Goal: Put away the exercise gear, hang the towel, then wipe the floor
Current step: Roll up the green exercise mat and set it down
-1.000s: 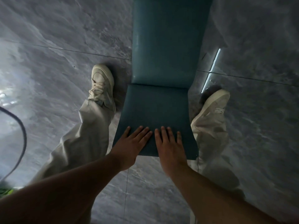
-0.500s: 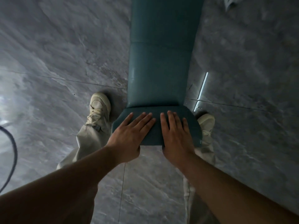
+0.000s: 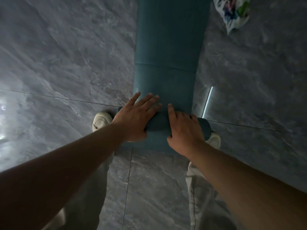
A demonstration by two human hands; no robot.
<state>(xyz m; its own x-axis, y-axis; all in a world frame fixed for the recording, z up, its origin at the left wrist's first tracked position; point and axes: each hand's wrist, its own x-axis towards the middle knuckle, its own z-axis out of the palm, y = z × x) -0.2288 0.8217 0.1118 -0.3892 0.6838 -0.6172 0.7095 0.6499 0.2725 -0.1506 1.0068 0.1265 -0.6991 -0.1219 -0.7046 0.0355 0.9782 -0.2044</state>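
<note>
The mat (image 3: 167,47) lies flat on the grey tiled floor (image 3: 66,63), running away from me, with its near end wound into a roll (image 3: 157,127) between my two shoes. My left hand (image 3: 134,117) lies flat across the roll with the fingers straight and reaching onto the unrolled part. My right hand (image 3: 184,130) is spread over the top of the roll, pressing down rather than gripping. My worry is a crooked roll: if one hand pushes harder, the ends would creep sideways and the bundle would come out as a cone. Since neither hand grips it, lifting either one would probably let the coil spring loose. The glossy tile might also let the whole mat slide instead of turning. A crumpled printed cloth or bag (image 3: 232,12) lies just beside the far right edge and could get caught up. I can read no brand, label or lettering anywhere.
</note>
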